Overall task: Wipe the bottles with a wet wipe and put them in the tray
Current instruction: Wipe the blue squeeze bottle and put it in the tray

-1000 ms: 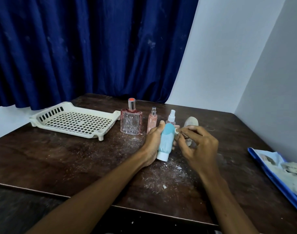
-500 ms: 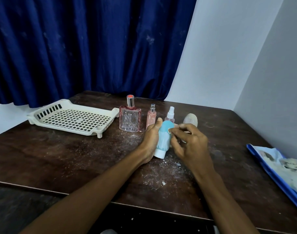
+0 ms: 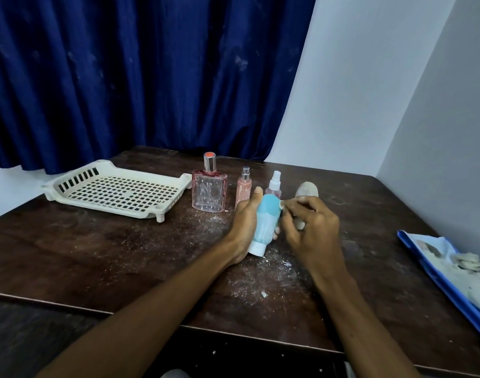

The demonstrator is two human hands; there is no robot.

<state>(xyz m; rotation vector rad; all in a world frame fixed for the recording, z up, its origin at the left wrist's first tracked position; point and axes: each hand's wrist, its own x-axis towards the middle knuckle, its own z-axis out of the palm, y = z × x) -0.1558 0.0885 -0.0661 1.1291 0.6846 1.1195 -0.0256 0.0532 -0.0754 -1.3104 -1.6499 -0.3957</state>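
Head view. The desk (image 3: 96, 255) is speckled white. The tray (image 3: 51, 188) sits rear left. The square bottle (image 3: 209, 193), slim pink bottle (image 3: 243, 188) and spray bottle (image 3: 274, 184) stand in a row, partly behind the hands. A blue pack (image 3: 449, 276) lies at the right edge. The left hand (image 3: 243, 227) has its fingers curled round the blue bottle (image 3: 267, 226), white cap nearest. The right hand (image 3: 313, 227) has its fingers pinching the wet wipe (image 3: 300, 224) against the bottle's upper right side.

We see a dark brown wooden table (image 3: 124, 255), its top worn, matt and gritty with white powder. The cream slotted tray (image 3: 185, 180) is smooth, dull plastic. The square clear perfume bottle (image 3: 209, 195) is glossy glass under a bright metal cap (image 3: 209, 162). The pale blue tube with a white cap (image 3: 267, 225) looks like matt plastic, and the small white wipe (image 3: 300, 224) beside it looks soft and dull. The deep blue curtain (image 3: 137, 77) is cloth with a faint sheen.
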